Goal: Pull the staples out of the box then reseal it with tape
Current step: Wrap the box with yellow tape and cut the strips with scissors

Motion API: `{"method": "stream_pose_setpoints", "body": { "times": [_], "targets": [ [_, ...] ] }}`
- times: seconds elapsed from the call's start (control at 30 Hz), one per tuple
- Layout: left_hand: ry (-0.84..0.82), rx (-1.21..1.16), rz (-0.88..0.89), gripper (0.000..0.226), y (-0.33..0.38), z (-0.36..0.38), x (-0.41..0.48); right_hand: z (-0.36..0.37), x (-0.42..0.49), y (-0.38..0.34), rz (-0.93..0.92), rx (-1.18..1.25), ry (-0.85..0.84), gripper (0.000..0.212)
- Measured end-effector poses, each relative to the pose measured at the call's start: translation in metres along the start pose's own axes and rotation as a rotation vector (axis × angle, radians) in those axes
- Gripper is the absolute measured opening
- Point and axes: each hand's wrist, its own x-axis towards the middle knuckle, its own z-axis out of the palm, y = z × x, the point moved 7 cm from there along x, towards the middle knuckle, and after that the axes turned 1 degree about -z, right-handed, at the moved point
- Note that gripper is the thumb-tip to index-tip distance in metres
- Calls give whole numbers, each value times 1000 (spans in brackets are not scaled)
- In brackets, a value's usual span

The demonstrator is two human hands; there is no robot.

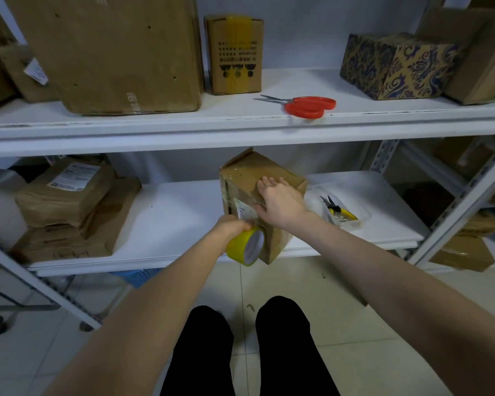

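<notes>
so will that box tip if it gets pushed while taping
Probably tippy: the box stands tall, its near bottom corner seemingly past the front edge of the lower shelf. The right hand lying flat on it likely steadies it. The shelf looks smooth, so a tug from the tape roll could slide it.

White metal shelving. The upper shelf (183, 110) carries a large cardboard box (106, 52), a small taped carton (235, 55), red-handled scissors (306, 105) and a blue-patterned box (397, 67). The lower shelf (177, 212) carries stacked brown parcels (69, 192) at left, an upright cardboard box (249, 178) at its front edge, and a clear tray (363, 217) holding pliers (337, 210).
</notes>
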Motion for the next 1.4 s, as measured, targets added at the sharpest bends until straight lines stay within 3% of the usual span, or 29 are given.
{"method": "stream_pose_setpoints", "body": {
  "times": [0.2, 0.4, 0.6, 0.87, 0.97, 1.07, 1.13, 1.27, 1.4],
  "targets": [
    [-21, -5, 0, 44, 6, 1, -9, -3, 0, 2, 10, 6, 17, 52],
    [40, 13, 164, 34, 20, -11, -9, -23, -1, 4, 89, -31, 136, 44],
    [54, 46, 183, 22, 22, -4, -5, -17, 11, -9, 104, -130, 136, 29],
    [64, 72, 203, 12, 30, 1, 0, -2, 6, -6, 28, -152, 135, 46],
    [55, 96, 175, 21, 32, 1, 0, -5, 6, -4, -3, -130, 123, 49],
    [39, 130, 175, 29, 35, 3, -1, -16, -1, 8, 8, 55, 75, 49],
    [36, 135, 176, 33, 37, 4, -3, -44, -10, 17, 11, 167, 261, 37],
    [36, 129, 157, 33, 40, 6, -7, -118, -35, 29, -72, 221, 857, 16],
    [34, 176, 165, 13, 42, 8, -11, -154, -27, 54, 142, 100, 952, 28]
  ]
}}
